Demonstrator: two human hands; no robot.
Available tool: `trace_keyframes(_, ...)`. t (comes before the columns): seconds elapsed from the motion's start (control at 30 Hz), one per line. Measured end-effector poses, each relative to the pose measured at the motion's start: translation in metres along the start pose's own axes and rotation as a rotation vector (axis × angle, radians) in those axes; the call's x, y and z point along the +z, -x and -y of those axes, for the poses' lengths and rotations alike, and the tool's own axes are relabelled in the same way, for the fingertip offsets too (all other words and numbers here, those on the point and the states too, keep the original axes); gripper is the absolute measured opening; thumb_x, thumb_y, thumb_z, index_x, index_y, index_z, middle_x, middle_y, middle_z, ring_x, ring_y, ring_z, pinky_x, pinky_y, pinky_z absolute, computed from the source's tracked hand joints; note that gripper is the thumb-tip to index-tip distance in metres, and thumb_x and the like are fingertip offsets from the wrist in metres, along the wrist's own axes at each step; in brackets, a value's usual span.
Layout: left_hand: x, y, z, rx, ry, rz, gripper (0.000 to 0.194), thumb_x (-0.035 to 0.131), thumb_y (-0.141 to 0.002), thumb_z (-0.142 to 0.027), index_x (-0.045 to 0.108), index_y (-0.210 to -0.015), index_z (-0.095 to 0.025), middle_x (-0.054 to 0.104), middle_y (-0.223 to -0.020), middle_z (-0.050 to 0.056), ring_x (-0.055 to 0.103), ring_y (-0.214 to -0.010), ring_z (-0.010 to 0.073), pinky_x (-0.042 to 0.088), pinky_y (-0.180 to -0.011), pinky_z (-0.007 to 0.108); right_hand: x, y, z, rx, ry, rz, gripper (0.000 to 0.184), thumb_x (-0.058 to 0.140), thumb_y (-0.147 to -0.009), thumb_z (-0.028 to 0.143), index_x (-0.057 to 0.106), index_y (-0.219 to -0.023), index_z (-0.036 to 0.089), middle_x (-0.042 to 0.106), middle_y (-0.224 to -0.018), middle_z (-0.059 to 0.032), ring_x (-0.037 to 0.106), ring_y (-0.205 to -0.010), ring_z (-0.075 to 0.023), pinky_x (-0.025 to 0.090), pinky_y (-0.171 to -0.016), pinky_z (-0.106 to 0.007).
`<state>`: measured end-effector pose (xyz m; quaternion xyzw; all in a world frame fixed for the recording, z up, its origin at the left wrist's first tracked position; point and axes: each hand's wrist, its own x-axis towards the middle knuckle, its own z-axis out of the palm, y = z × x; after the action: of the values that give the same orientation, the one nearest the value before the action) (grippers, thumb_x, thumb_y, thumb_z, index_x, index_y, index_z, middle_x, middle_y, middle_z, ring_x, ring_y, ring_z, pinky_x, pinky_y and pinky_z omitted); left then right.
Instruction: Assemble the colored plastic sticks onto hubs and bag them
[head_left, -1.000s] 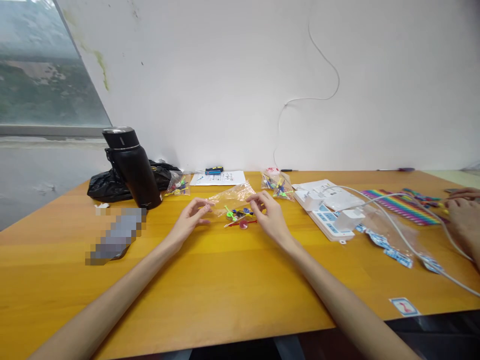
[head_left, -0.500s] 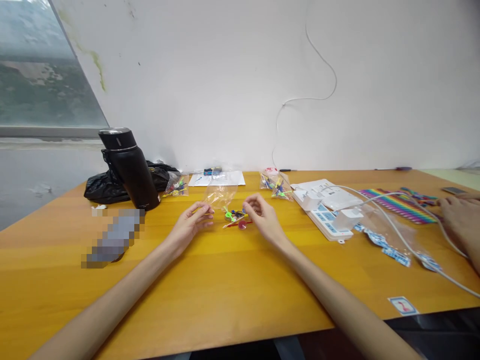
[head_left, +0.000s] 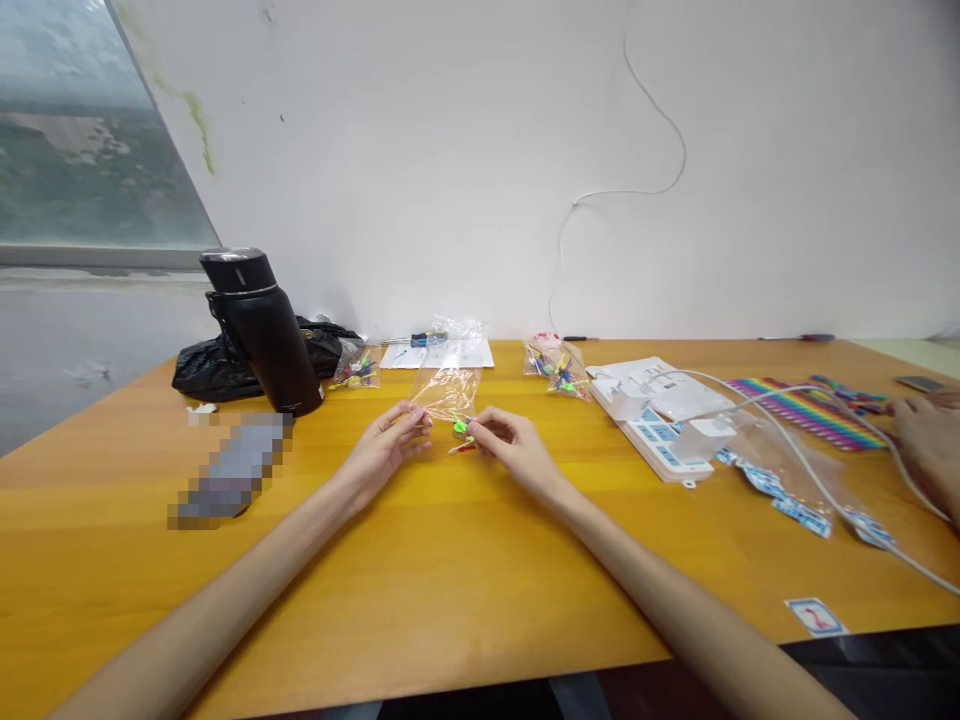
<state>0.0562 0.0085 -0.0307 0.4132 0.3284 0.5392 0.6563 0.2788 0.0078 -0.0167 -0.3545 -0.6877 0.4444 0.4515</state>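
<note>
A clear plastic bag stretches between my two hands above the table, its near edge toward me. My left hand pinches the bag's left corner between thumb and forefinger, the other fingers loosely curled. My right hand is closed at the bag's right corner, thumb against forefinger; its fingertips hide part of what they grip. Between the hands, small coloured plastic parts lie on the table: a bright green piece and a red and white stick show, the others being covered by my right hand.
A black bottle and a pixelated object are at left. Behind lie bagged parts, a white paper and a screwdriver. At right are a power strip, cables, rainbow-coloured sticks and another person's hand.
My right hand has moved left and closed at the bag's edge, covering several parts. The bag is spread more between my hands. The view has shifted slightly.
</note>
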Motion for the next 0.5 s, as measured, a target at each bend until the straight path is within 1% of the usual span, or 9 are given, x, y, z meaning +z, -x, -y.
trace_keyframes(0.07,0.0,-0.001,0.001,0.008,0.022,-0.011,0.019,0.079,-0.084,-0.033,0.068,-0.091,-0.019,0.065,-0.092,0.001,0.063,-0.088,0.0119,0.054,-0.08,0.024,0.0,-0.001,0.001,0.007,-0.016,0.005,0.026,0.066,-0.091,0.042,0.067,-0.084,0.017,0.062,-0.076,0.0001,0.058,-0.07,-0.014,0.044,-0.068,-0.025)
trace_keyframes(0.13,0.0,-0.001,0.001,0.017,0.054,-0.028,0.018,0.079,-0.083,-0.03,0.068,-0.093,-0.02,0.067,-0.096,0.001,0.064,-0.092,0.0129,0.055,-0.083,0.026,0.0,0.0,0.002,-0.001,-0.007,0.026,0.026,0.065,-0.092,0.042,0.068,-0.084,0.017,0.063,-0.077,-0.0003,0.057,-0.071,-0.0137,0.043,-0.068,-0.025)
trace_keyframes(0.27,-0.003,-0.002,-0.006,0.045,0.122,-0.033,0.012,0.074,-0.085,-0.027,0.066,-0.09,-0.02,0.069,-0.116,0.004,0.064,-0.109,0.0187,0.055,-0.096,0.036,0.0,0.003,0.005,-0.002,0.022,0.129,0.024,0.062,-0.094,0.041,0.07,-0.093,0.018,0.066,-0.088,-0.0022,0.057,-0.075,-0.0132,0.042,-0.068,-0.025)
trace_keyframes(0.33,-0.008,-0.004,-0.012,0.063,0.125,-0.049,0.01,0.07,-0.086,-0.027,0.066,-0.087,-0.019,0.068,-0.124,0.007,0.062,-0.116,0.0221,0.055,-0.097,0.038,0.0,0.002,0.003,0.022,0.003,0.147,0.025,0.061,-0.094,0.042,0.069,-0.096,0.018,0.066,-0.087,-0.0023,0.057,-0.073,-0.0129,0.043,-0.066,-0.024)
trace_keyframes(0.4,-0.015,-0.007,-0.018,0.07,0.112,-0.102,0.01,0.068,-0.086,-0.028,0.066,-0.088,-0.018,0.069,-0.125,0.008,0.064,-0.116,0.0232,0.058,-0.092,0.036,-0.003,-0.001,-0.002,0.049,-0.046,0.106,0.028,0.06,-0.094,0.045,0.066,-0.099,0.018,0.064,-0.083,-0.0015,0.057,-0.068,-0.0119,0.043,-0.062,-0.024)
trace_keyframes(0.5,-0.026,-0.013,-0.021,0.068,0.072,-0.194,0.011,0.068,-0.083,-0.028,0.063,-0.088,-0.019,0.073,-0.113,0.007,0.069,-0.105,0.0223,0.06,-0.081,0.031,-0.009,-0.009,-0.011,0.116,-0.178,-0.012,0.036,0.057,-0.092,0.053,0.059,-0.104,0.019,0.064,-0.08,-0.0008,0.057,-0.059,-0.0113,0.044,-0.055,-0.024)
